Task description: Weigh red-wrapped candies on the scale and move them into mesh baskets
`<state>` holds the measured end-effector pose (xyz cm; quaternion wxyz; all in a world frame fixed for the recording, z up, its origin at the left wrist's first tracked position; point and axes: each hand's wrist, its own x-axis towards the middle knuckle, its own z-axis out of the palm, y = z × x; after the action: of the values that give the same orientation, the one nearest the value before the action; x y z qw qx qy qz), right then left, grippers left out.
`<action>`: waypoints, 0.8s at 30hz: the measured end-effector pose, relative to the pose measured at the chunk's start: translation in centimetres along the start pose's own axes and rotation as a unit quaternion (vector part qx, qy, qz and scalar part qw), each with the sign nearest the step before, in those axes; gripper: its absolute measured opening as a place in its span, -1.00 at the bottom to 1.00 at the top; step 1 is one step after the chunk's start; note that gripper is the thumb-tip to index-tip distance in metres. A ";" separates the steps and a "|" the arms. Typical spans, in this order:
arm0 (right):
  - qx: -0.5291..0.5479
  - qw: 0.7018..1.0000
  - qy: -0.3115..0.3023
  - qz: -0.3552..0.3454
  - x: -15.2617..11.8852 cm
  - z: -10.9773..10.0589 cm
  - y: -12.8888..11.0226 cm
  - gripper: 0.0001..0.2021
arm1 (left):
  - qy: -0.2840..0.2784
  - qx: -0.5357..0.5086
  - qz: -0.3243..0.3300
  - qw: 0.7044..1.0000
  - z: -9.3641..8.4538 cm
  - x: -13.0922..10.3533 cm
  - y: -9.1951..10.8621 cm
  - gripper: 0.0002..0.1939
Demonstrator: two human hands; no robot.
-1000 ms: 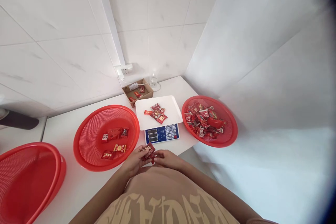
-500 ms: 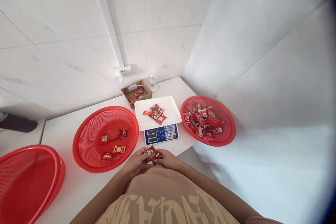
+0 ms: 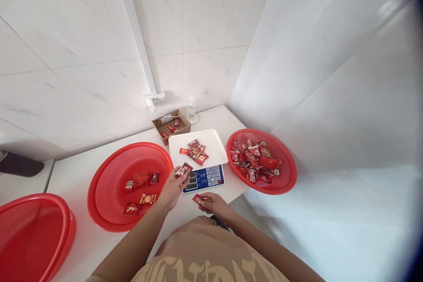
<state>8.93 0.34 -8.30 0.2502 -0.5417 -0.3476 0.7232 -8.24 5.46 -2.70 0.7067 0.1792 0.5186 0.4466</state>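
My left hand [image 3: 172, 189] pinches a dark red candy packet [image 3: 184, 169] just in front of the scale's white pan, over the left end of its display. My right hand [image 3: 214, 206], lower and nearer my body, grips a smaller red candy packet [image 3: 198, 198] by its edge. Several wrapped candies [image 3: 198, 151] lie in a loose heap on the white pan [image 3: 216, 150] of the digital scale [image 3: 207, 178]. Left of the scale, a red mesh basket [image 3: 99, 185] holds several packets [image 3: 141, 179] spread on its bottom.
To the right, another red basket [image 3: 291, 172] is heaped with wrapped candies. A cardboard box [image 3: 178, 130] with a few packets stands behind the scale, beside a clear glass [image 3: 191, 110] and a cable. A red basket [image 3: 64, 229] sits at the far left. Wall sockets [image 3: 157, 98] are behind.
My hands, together before my body earlier, have parted. The left has moved up toward the scale with the dark red packet; the right keeps a small packet, slightly lower and right. The view has tilted slightly up.
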 end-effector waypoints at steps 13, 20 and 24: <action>-0.045 0.997 -0.054 -0.011 -1.5 0.6 -0.6 -0.63 | -0.138 0.215 -0.123 0.959 -2.9 -2.6 -5.1 -0.63; -0.076 0.992 -0.099 -0.028 -1.4 1.5 -1.6 -0.63 | -0.135 0.226 -0.091 0.960 -3.4 -2.8 -4.6 -0.60; -0.124 0.989 -0.075 -0.010 -1.4 1.5 -1.6 -0.65 | -0.143 0.262 -0.092 0.950 -3.0 -3.0 -4.5 -0.58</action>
<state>7.87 -0.04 -5.92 0.1616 -0.5093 -0.4578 0.7106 -9.14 -0.05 -5.38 0.7397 0.3710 0.5254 0.1977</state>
